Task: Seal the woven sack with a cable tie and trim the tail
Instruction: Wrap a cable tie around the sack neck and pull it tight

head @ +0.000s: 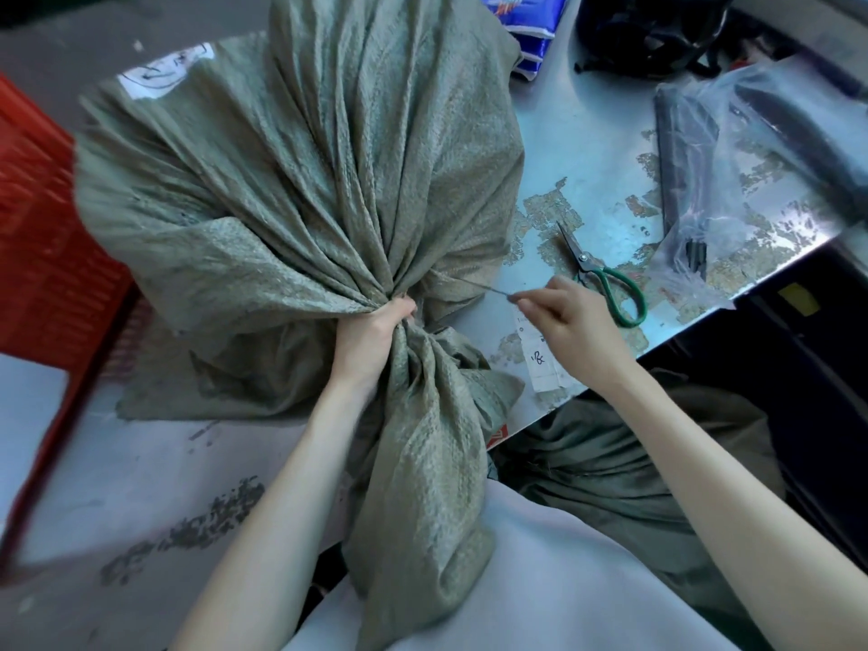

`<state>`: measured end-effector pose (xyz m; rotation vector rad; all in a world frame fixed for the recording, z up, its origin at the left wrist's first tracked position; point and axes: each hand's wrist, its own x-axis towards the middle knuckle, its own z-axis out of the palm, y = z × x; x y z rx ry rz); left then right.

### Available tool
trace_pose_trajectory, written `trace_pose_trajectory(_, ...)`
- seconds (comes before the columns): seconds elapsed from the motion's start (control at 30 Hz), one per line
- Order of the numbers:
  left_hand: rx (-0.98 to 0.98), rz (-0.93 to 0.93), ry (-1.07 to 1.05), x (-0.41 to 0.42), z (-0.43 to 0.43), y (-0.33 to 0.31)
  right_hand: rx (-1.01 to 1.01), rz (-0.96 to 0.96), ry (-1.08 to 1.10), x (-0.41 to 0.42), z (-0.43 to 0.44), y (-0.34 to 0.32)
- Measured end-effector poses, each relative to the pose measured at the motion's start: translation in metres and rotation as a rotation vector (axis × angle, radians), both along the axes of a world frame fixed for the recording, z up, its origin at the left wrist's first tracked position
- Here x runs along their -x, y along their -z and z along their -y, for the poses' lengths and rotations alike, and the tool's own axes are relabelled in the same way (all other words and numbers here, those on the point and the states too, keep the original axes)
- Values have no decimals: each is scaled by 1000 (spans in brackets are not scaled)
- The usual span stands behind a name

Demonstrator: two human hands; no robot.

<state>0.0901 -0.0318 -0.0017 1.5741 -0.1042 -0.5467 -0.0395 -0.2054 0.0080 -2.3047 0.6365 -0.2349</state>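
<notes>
Clamped tight around the gathered neck, the left hand (375,331) chokes the sack (291,180), which lies bulging on the metal table (596,148). Right hand (570,321) pinches the thin tie (484,289) tail between fingertips, the strand stretched taut from the neck out to the right. Scissors (601,272), green-handled, lie flat just beyond that hand. Red crate (42,256) sits at the left.

Handwritten marks on the paper slip (540,364) and white label (164,70) are illegible.
</notes>
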Motion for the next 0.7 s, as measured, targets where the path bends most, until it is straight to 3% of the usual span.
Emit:
trace_pose_trajectory(0.2, 30, -162, -1, 4, -6, -8, -197, -128, -67, -12, 3, -5)
trace_pose_trajectory(0.33, 71, -212, -40, 9, -7, -16, -202, -245, -206, -29, 3, -13)
trace_pose_trajectory(0.5, 329, -260, -160, 18, -9, -22, -240, -235, -305, -51, -4, -22)
trace_pose_trajectory(0.7, 545, -361, -399, 37, -9, -31, -139, -236, -434, -77, -13, -33)
